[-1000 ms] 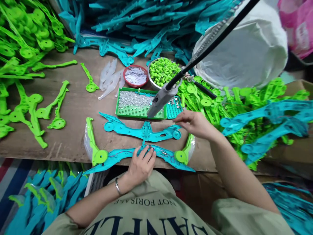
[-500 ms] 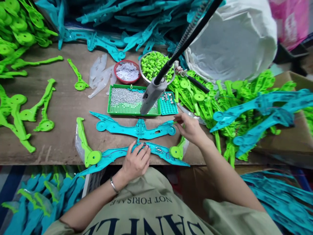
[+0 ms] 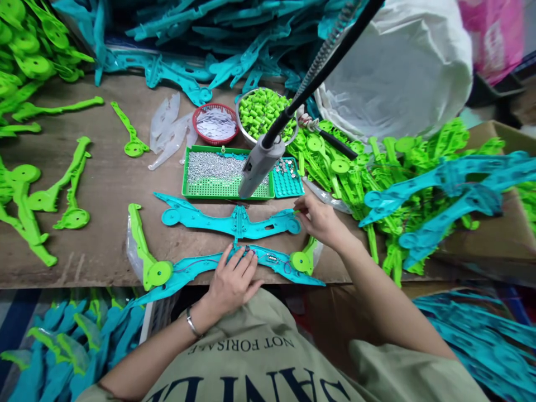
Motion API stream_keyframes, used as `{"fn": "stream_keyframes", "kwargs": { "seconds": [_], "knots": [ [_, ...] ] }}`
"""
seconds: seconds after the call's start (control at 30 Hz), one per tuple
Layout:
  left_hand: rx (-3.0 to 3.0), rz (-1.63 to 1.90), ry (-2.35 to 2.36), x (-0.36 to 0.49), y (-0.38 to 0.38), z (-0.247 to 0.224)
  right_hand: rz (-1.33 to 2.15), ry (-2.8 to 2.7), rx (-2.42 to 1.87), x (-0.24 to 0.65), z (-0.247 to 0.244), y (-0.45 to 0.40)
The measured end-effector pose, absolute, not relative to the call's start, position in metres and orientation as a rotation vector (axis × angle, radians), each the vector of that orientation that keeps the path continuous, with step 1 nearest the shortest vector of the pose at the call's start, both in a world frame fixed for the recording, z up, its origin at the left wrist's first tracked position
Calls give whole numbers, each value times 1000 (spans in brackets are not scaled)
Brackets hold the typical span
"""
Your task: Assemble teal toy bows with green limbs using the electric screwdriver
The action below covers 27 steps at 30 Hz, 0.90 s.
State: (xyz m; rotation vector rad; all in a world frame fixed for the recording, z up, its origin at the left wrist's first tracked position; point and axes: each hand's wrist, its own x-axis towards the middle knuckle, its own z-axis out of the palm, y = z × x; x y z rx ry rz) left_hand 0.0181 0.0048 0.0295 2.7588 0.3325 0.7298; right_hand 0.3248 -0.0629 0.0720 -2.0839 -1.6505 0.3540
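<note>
My left hand rests with its fingers extended on the middle of the nearer blue plastic shell half, by a small dark part and thin wires. Green arms with round discs and clear wings sit at both of its ends: the left green arm and the right green arm. With bent fingers, my right hand pinches around the upper end of the right arm, where a bit of green shows at the fingertips. Just beyond lies a second blue shell half, its right end close to those fingertips.
A grey screwdriver hangs from a black cable above a green tray of screws. Behind are a red basket of white strips and a bowl of green parts. Green pieces pile up at right; blue shells are stacked behind.
The view has shifted slightly. Both hands keep nearly the same places, with my left fingers still on the nearer shell and my right fingers still pinched near its right arm.
</note>
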Motion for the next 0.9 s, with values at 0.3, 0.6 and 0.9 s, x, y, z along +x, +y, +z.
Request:
{"fn": "stream_keyframes", "kwargs": {
  "seconds": [0.3,0.6,0.9],
  "knots": [
    [2809,639,306,20,15,55,343,-1726,-2077,323,77,-62],
    [2889,414,506,28,33,43,269,-1792,-2047,316,74,-63],
    [2919,525,520,22,33,25,119,-1928,-2107,305,62,-69]
  ]
}}
